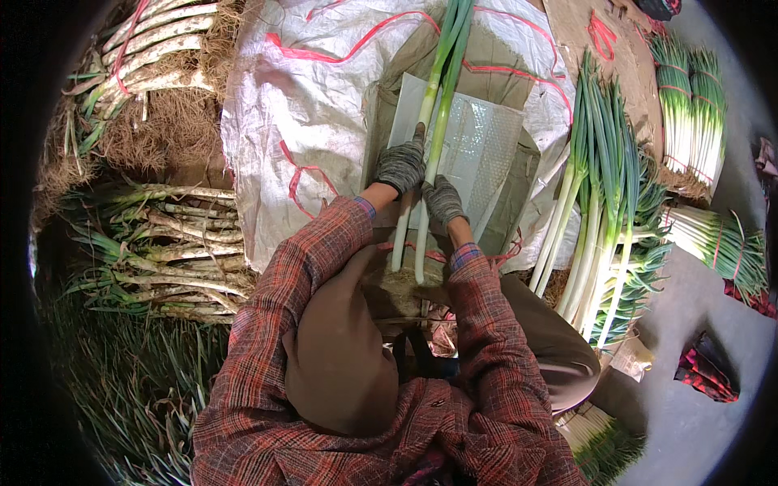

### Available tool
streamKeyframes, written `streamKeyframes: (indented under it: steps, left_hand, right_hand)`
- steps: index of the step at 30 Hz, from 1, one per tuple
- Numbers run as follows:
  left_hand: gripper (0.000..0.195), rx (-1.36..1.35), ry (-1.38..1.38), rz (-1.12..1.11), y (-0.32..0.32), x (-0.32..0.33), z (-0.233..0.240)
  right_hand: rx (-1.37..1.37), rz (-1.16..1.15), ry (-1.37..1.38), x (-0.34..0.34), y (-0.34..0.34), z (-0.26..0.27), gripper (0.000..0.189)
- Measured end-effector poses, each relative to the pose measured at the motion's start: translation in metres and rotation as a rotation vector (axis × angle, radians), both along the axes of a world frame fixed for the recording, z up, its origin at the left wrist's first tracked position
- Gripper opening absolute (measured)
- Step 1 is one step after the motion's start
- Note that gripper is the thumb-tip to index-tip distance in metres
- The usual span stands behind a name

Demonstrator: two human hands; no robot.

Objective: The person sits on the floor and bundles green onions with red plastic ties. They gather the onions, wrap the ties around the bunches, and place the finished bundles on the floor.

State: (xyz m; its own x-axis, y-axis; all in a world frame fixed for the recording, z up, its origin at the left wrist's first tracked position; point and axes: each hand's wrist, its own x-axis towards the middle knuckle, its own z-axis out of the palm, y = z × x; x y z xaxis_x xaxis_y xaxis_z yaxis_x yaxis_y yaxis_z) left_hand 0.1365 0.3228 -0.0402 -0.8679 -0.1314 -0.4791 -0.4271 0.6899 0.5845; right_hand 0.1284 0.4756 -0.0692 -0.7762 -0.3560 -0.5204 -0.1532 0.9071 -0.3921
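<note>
Two long green onions lie side by side in front of me, white ends towards my lap and green leaves pointing away. My left hand [401, 165], in a grey knitted glove, wraps the left green onion [399, 243], its thumb stretched along the stalk. Gloved the same way, my right hand [445, 201] grips the right green onion [420, 252] a little lower down. Beneath both stalks is a pale sheet with bubble wrap [480, 136]. It rests on a white woven plastic sack [292, 97] strung with pink plastic ribbon [364, 39].
Soil-covered onions with roots [188, 249] are piled at left, below a tied bundle [161, 42]. Cleaned green onions [598, 200] lean beside my right knee. Tied bundles [690, 115] and a dark red patterned cloth item [705, 370] are on the grey floor [668, 419] at right.
</note>
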Motion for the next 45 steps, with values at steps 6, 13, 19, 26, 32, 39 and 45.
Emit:
streamKeyframes:
  steps: [6, 13, 19, 26, 32, 39, 45]
  left_hand:
    - [0.076, 0.010, 0.043, 0.006, -0.003, 0.001, 0.004]
    - [0.073, 0.035, 0.047, 0.042, 0.003, 0.001, -0.011]
    - [0.075, 0.017, 0.108, 0.042, 0.006, 0.003, -0.016]
    - [0.071, -0.029, 0.000, -0.031, 0.011, -0.005, -0.015]
    - [0.071, -0.307, 0.646, -0.007, 0.022, -0.009, -0.048]
    - [0.058, -0.391, 0.514, -0.133, 0.020, -0.007, -0.054]
    - [0.052, -0.394, 0.484, -0.156, 0.017, -0.005, -0.047]
  right_hand:
    - [0.082, -0.154, -0.022, -0.006, -0.017, 0.011, 0.035]
    - [0.091, -0.083, -0.097, 0.018, -0.001, 0.009, 0.037]
    - [-0.059, -0.247, -0.281, 0.021, 0.004, -0.003, 0.031]
    - [-0.017, -0.003, -0.018, 0.031, 0.000, -0.007, 0.029]
    - [0.070, 0.088, -0.120, 0.030, -0.013, -0.034, 0.028]
    - [0.181, 0.801, 0.008, -0.009, 0.003, 0.016, 0.026]
    - [0.250, 0.956, 0.385, -0.169, 0.101, 0.160, 0.024]
